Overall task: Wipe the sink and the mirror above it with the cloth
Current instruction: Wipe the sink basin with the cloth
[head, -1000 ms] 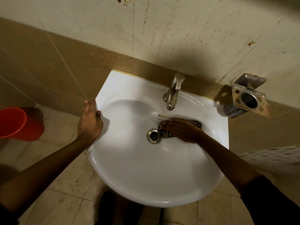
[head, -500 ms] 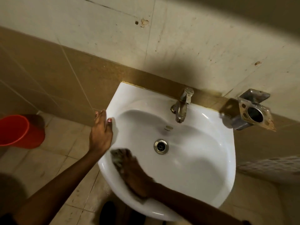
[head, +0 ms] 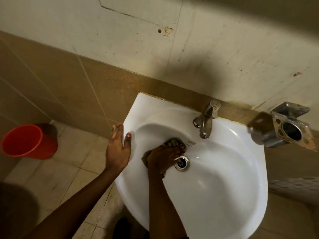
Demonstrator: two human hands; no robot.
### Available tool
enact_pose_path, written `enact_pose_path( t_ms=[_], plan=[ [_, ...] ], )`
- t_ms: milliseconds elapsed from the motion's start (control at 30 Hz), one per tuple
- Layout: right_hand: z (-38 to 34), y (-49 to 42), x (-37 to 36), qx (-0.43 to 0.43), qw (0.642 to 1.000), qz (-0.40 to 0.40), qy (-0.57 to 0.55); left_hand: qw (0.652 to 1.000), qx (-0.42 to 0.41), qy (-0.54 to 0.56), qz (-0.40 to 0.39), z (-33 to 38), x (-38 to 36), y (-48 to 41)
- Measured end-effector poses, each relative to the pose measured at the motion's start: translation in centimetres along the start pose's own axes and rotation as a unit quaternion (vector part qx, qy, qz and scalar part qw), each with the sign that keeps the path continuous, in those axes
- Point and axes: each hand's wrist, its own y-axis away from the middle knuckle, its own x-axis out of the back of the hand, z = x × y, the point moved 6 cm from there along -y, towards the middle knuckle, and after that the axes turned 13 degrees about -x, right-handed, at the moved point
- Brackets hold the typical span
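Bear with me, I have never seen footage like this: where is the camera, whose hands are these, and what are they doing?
There is no machine here: a person wears one camera on the head, looking down at both bare hands. The left hand rests on the rim of the white sink. The right hand presses a dark cloth against the basin, beside the drain and near the tap. A red bucket stands on the floor at left; a metal holder is on the wall at right. No mirror is in view.
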Motion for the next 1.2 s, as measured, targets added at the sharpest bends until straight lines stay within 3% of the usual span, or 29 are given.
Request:
enact_pose_path(
  t_ms=[100, 133, 167, 233, 367, 400, 433, 500, 533, 600, 667, 700, 767, 833, 933, 1000, 1067, 1133, 1200],
  plan=[
    [0.3, 1.3, -0.3, -0.011, 0.991, 0.044, 0.126, 1.000, 0.004, 0.000, -0.011, -0.3, -0.3, 0.0],
    [0.2, 2.3, 0.0, 0.051, 0.985, 0.050, 0.156, 1.000, 0.005, 0.005, -0.010, -0.3, -0.6, 0.0],
    [0.1, 3.8, -0.1, 0.124, 0.979, 0.009, 0.165, 1.000, 0.005, 0.007, -0.009, -0.3, -0.6, 0.0],
    [0.6, 7.7, 0.2, 0.208, 0.949, -0.166, 0.171, 1.000, -0.002, 0.015, -0.021, 0.2, -0.8, 0.1],
    [5.2, 11.2, 5.0, 0.258, 0.857, -0.419, 0.149, 1.000, 0.011, 0.008, -0.010, 0.0, -0.2, 0.1],
    [7.2, 8.9, 6.7, 0.285, 0.840, -0.415, 0.200, 1.000, 0.027, 0.007, -0.001, -0.5, 0.1, 0.2],
    [9.1, 5.8, 9.0, 0.318, 0.831, -0.350, 0.294, 0.999, 0.033, 0.006, -0.001, -0.7, 0.1, 0.3],
    [11.8, -1.2, 13.6, 0.331, 0.834, -0.117, 0.425, 0.999, 0.033, 0.004, -0.007, -0.6, -0.1, 0.5],
    [12.6, -3.5, 15.0, 0.295, 0.846, -0.048, 0.442, 1.000, 0.027, 0.002, -0.010, -0.6, -0.2, 0.4],
    [12.5, -4.1, 15.4, 0.214, 0.868, -0.006, 0.448, 1.000, 0.023, 0.004, -0.014, -0.4, -0.3, -0.1],
    [11.1, -1.4, 12.0, 0.203, 0.900, -0.044, 0.384, 1.000, 0.022, 0.002, -0.014, -0.5, -0.3, -0.2],
    [10.5, 0.5, 9.8, 0.237, 0.901, -0.073, 0.355, 1.000, 0.022, 0.006, -0.015, -0.5, -0.4, -0.2],
    [9.0, 5.9, 6.1, 0.298, 0.872, -0.236, 0.309, 1.000, 0.022, 0.012, -0.014, -0.3, -0.3, -0.1],
    [8.0, 9.0, 5.4, 0.306, 0.848, -0.356, 0.244, 1.000, 0.021, 0.012, -0.014, -0.1, -0.2, -0.1],
    [9.2, 8.8, 9.1, 0.334, 0.803, -0.447, 0.209, 0.999, 0.027, 0.011, -0.015, 0.1, -0.1, -0.2],
    [10.4, 5.2, 13.2, 0.358, 0.794, -0.421, 0.253, 0.999, 0.036, 0.005, -0.019, 0.1, -0.1, -0.1],
    [10.4, -0.1, 17.1, 0.408, 0.788, -0.339, 0.313, 0.999, 0.041, -0.002, -0.022, 0.0, -0.2, -0.1],
    [8.7, -3.4, 19.6, 0.440, 0.760, -0.285, 0.386, 0.999, 0.042, -0.005, -0.021, 0.1, -0.3, -0.1],
    [4.3, -4.5, 19.5, 0.582, 0.681, -0.169, 0.411, 0.999, 0.037, -0.015, -0.023, 0.2, -0.4, -0.1]
  ],
)
